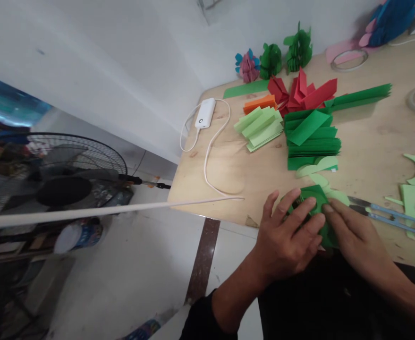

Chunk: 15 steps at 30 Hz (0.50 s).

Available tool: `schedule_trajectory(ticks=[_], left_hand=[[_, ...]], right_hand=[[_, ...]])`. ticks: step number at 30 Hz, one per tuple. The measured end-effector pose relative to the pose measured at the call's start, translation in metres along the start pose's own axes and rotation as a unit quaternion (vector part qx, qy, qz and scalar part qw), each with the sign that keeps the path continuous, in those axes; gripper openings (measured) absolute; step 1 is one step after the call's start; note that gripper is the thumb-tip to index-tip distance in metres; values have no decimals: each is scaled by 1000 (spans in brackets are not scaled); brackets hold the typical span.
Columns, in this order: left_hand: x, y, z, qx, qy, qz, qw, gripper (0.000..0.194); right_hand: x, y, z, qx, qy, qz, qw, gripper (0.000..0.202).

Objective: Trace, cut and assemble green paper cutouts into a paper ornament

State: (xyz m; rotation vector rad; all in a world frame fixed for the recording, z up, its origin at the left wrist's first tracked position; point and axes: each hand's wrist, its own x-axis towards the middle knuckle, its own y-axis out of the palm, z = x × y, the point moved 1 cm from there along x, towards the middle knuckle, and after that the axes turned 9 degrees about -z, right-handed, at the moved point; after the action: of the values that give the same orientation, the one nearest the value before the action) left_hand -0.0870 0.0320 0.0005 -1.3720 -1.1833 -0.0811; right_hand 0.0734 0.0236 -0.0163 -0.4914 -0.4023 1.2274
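Observation:
Both hands are at the table's front edge around a piece of green paper [315, 192]. My left hand [287, 236] lies over its left side, fingers bent and pressed on it. My right hand [358, 233] pinches the paper's right side between thumb and fingers. Part of the paper is hidden under my fingers. Just beyond the hands are light green cut pieces [318, 166] and a stack of folded dark green paper [313, 146]. Blue-handled snips [398, 218] lie right of my right hand, blades toward it.
On the wooden table [228, 165] are light green folded strips [260, 127], red folded paper [309, 94], paper scraps [410, 203], tape rolls and a white power bank [205, 113]. Its cable runs off the front edge. A fan [65, 184] stands left.

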Motion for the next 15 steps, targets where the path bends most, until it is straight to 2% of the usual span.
schedule_trajectory(ticks=[8, 15], left_hand=[[-14, 7, 2, 5, -20, 2, 1000, 32], [-20, 12, -1, 6, -49, -19, 999, 31]], right_hand=[[7, -3, 3, -7, -9, 37, 999, 35], [7, -1, 1, -25, -8, 46, 999, 44]])
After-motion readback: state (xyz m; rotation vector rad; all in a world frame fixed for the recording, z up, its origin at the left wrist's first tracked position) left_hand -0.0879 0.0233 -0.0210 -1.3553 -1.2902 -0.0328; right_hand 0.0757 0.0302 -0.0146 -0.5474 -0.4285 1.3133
